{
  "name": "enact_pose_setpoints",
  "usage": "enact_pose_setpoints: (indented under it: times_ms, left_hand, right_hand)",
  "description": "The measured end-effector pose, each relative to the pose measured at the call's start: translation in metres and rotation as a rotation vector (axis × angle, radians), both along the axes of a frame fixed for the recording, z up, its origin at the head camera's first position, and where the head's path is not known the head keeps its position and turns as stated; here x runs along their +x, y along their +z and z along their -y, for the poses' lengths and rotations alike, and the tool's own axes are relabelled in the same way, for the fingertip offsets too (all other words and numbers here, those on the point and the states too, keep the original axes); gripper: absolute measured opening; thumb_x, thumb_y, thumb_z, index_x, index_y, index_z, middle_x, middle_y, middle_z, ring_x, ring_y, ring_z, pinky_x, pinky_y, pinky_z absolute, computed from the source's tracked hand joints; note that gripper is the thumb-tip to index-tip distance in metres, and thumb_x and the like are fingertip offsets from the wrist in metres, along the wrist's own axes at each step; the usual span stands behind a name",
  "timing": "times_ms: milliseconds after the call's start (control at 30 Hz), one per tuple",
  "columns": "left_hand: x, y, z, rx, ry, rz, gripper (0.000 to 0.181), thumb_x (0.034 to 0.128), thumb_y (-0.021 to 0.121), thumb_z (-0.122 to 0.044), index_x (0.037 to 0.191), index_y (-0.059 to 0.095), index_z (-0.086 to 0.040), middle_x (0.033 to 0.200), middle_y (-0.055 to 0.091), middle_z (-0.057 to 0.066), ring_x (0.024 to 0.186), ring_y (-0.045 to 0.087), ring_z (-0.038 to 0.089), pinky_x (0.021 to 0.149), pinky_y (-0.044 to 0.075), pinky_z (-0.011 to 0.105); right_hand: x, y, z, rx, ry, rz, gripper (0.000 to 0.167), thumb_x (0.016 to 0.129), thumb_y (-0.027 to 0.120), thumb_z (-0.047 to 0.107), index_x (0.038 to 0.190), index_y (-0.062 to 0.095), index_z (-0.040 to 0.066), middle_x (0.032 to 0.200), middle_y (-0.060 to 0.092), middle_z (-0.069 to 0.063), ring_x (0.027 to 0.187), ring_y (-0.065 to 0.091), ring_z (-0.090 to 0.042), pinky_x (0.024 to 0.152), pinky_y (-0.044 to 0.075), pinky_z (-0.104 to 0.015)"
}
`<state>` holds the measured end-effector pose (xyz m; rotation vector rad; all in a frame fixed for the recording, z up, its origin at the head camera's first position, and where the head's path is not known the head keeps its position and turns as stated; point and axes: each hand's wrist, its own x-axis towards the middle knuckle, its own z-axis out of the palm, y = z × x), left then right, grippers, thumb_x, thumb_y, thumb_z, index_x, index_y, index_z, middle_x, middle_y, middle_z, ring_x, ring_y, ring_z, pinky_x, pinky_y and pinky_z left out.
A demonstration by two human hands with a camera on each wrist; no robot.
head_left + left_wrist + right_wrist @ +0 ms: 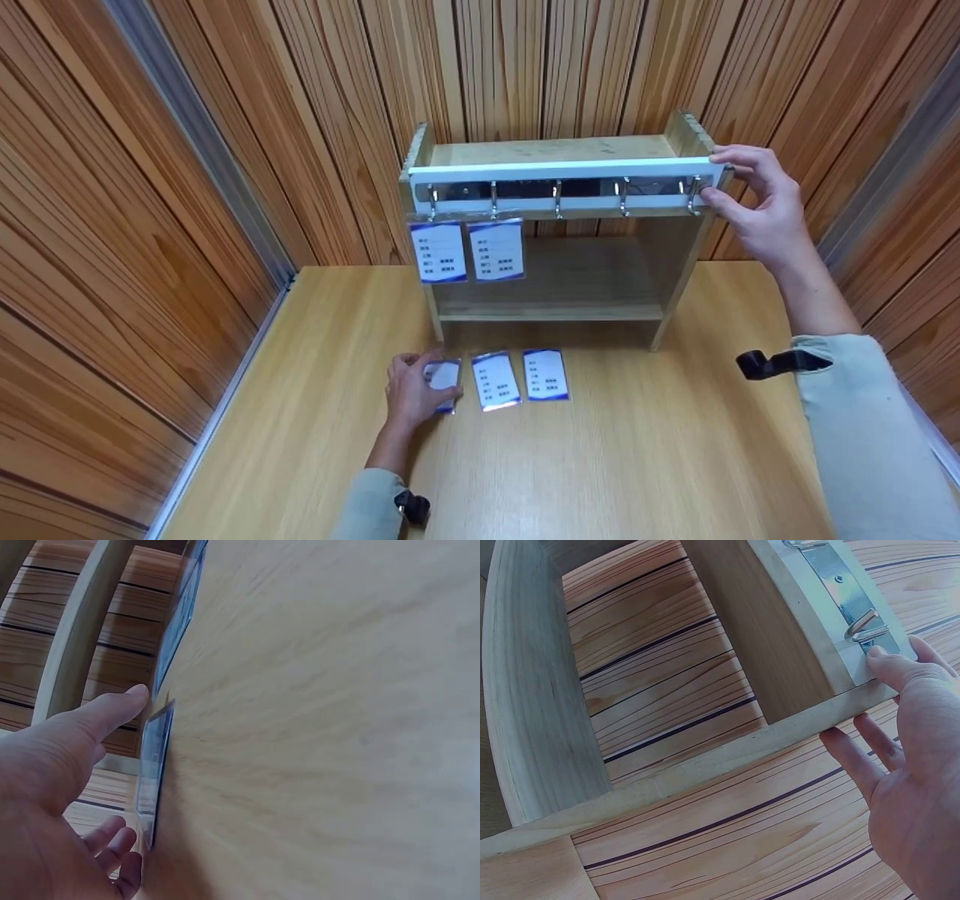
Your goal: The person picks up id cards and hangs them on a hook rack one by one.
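A small wooden shelf stands on the table with a white-framed hook rail along its upper front. My right hand grips the rail's right end, thumb on the front face; in the right wrist view other fingertips touch the shelf's side. Two clear-sleeved badge cards, the left card and right card, hang from the two leftmost hooks. Three more lie in a row on the table. My left hand is spread about the leftmost badge card, covering part of it; whether the fingertips touch it is unclear.
The middle badge card and the right-hand badge card lie right of my left hand. Three hooks to the right, such as the middle hook, carry no card. Wood-plank walls stand behind and at both sides.
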<state>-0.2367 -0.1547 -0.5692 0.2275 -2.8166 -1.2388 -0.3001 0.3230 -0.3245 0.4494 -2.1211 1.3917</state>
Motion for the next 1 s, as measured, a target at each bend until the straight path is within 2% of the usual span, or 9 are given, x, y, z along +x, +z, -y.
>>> enact_pose_setpoints:
  times_ms: [267,500,733,1000]
  left_hand:
    - [-0.0009,-0.0026,-0.0019,-0.039,0.005,0.021,0.066,0.0856,0.099,-0.027,0.147,0.074,-0.026,0.149,0.052,0.02,0.138,0.045,0.038,0.113,0.045,0.057]
    - [0.0013,-0.0012,-0.0025,-0.032,-0.004,0.016,0.057,0.0844,0.1,-0.026,0.137,0.078,-0.024,0.142,0.056,0.019,0.134,0.047,0.037,0.11,0.043,0.058]
    - [-0.0003,-0.0004,-0.0053,-0.035,0.018,0.033,0.058,0.0835,0.1,-0.024,0.137,0.078,-0.024,0.144,0.058,0.019,0.136,0.05,0.038,0.112,0.044,0.059]
    - [-0.0029,-0.0014,-0.0091,-0.029,0.03,0.014,0.063,0.0825,0.1,-0.017,0.141,0.075,-0.02,0.143,0.057,0.021,0.134,0.051,0.039,0.113,0.046,0.06]
  right_hand:
    - [0.0017,0.0009,0.0018,-0.004,0.001,-0.002,0.043,0.105,0.073,-0.001,0.148,0.065,0.0,0.149,0.063,0.013,0.144,0.058,-0.01,0.129,0.045,-0.032]
    - [0.0006,0.0012,0.0023,-0.019,0.015,-0.021,0.043,0.103,0.074,-0.006,0.145,0.066,-0.004,0.148,0.064,0.012,0.141,0.06,-0.011,0.124,0.046,-0.027]
    - [0.0009,0.0009,0.0007,-0.013,0.005,-0.002,0.044,0.104,0.074,-0.003,0.147,0.066,0.0,0.15,0.063,0.01,0.142,0.058,-0.011,0.125,0.046,-0.03]
    - [0.0006,0.0007,0.0002,-0.007,0.002,0.007,0.044,0.105,0.074,-0.001,0.148,0.065,0.001,0.15,0.062,0.012,0.142,0.058,-0.011,0.124,0.046,-0.031]
